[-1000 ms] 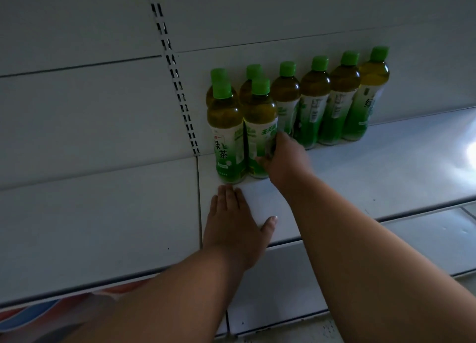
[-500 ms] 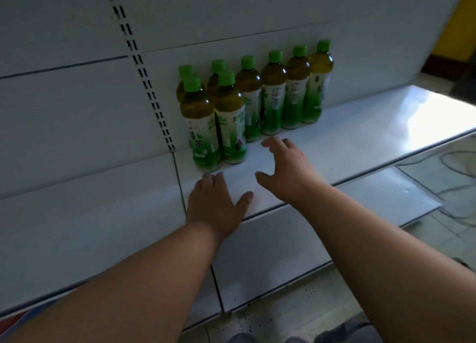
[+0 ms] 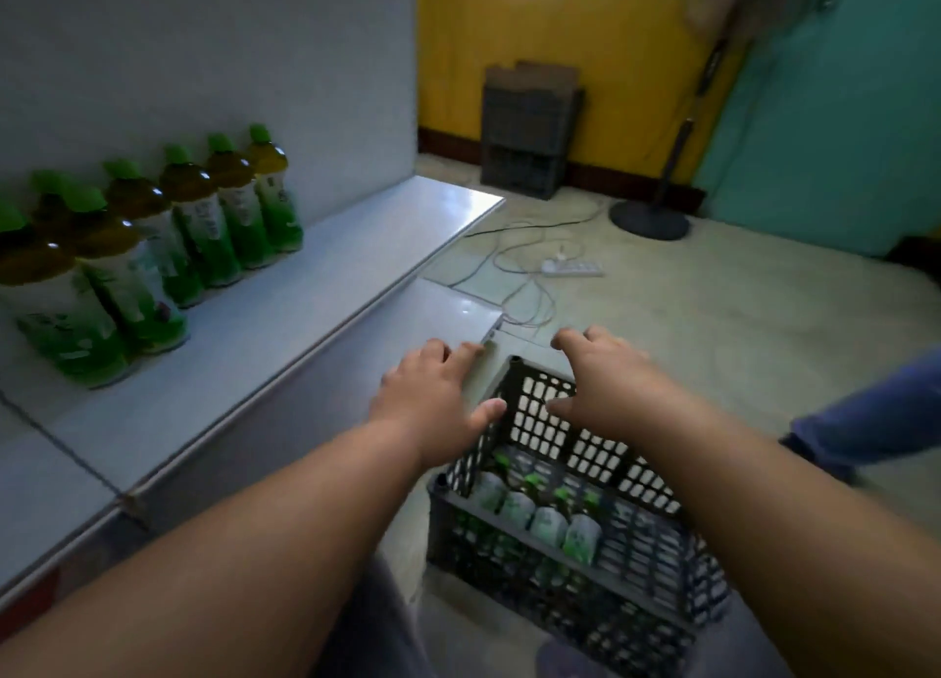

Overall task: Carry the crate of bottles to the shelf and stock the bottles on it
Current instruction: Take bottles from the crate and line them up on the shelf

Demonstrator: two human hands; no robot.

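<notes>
Shelf now off left: both my hands, left and right, spread empty, have swung to the crate, seemingly for more bottles.

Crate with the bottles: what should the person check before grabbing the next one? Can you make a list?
1. Dark plastic crate within reach on the floor: ok, both hands are above it.
2. Green-capped tea bottles in the crate: ok, several remain.
3. Left hand free: ok, fingers spread, holding nothing.
4. Right hand free: ok, fingers spread, holding nothing.
5. Room on the white metal shelf: ok, bare space right of the stocked bottles.
6. White power strip and cables on the floor: ok, beyond the crate.
</notes>
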